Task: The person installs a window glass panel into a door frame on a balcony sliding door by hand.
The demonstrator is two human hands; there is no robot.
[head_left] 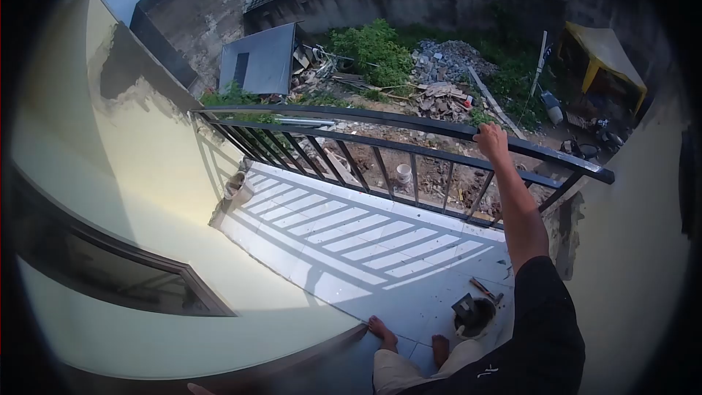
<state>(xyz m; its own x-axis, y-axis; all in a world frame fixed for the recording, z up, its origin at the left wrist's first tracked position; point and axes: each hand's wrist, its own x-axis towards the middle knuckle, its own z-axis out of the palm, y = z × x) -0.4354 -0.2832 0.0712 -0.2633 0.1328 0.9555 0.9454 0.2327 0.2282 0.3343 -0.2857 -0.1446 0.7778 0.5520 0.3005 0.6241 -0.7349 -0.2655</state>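
My right hand (491, 140) is closed around the black metal top rail of the balcony railing (409, 122), near its right end, with the arm stretched out. Only a small bit of my left hand (199, 389) shows at the bottom edge, beside the pale wall; its fingers are mostly cut off. By my feet stands a bucket (480, 322) of dark material, with a flat trowel (464, 306) resting at its rim. A hammer (486, 290) lies on the white tiles just behind the bucket.
White floor tiles (292, 263) carry the railing's shadow. A small container (235, 184) sits in the far left corner. A framed window (110, 271) is set in the left wall. Below the balcony are rubble (450, 62), a white bucket (404, 172) and a yellow canopy (603, 55).
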